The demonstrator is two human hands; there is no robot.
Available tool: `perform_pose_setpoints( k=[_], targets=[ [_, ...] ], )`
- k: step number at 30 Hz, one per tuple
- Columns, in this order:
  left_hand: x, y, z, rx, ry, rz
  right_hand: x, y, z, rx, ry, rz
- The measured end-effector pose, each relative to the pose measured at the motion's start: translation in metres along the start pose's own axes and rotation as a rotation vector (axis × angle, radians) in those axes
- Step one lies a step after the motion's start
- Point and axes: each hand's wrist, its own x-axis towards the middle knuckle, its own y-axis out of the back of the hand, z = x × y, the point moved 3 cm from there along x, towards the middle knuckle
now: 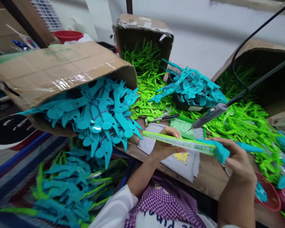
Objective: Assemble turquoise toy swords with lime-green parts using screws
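My left hand point(165, 144) grips the green blade end of a long plastic toy sword point(180, 143), fingers wrapped over its edge. My right hand point(235, 158) closes round the sword's teal handle point(219, 151). The sword lies nearly level above a grey cloth point(180, 163) with a yellow print on the wooden bench. Just beyond it sit a small green tray of tiny parts point(186, 126) and a grey powered screwdriver point(210, 115) hanging on a black cable.
A tipped carton point(54, 69) spills teal plastic pieces at left; more lie in a bin point(68, 186) below. Green pieces point(247, 123) pour from cartons behind and at right. A black tray of teal parts point(192, 87) sits centre. A red bowl point(267, 193) stands at lower right.
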Motion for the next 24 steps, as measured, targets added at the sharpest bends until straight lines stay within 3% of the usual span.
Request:
perform_pose_setpoints(
  k=[7,24],
  targets=[
    [-0.019,0.021,-0.006,-0.028,0.113,-0.067,-0.011,-0.021,-0.005,0.073,-0.005,-0.090],
    [-0.021,0.026,-0.011,-0.067,0.097,-0.145,-0.007,-0.023,-0.012,0.067,-0.029,-0.152]
  ],
)
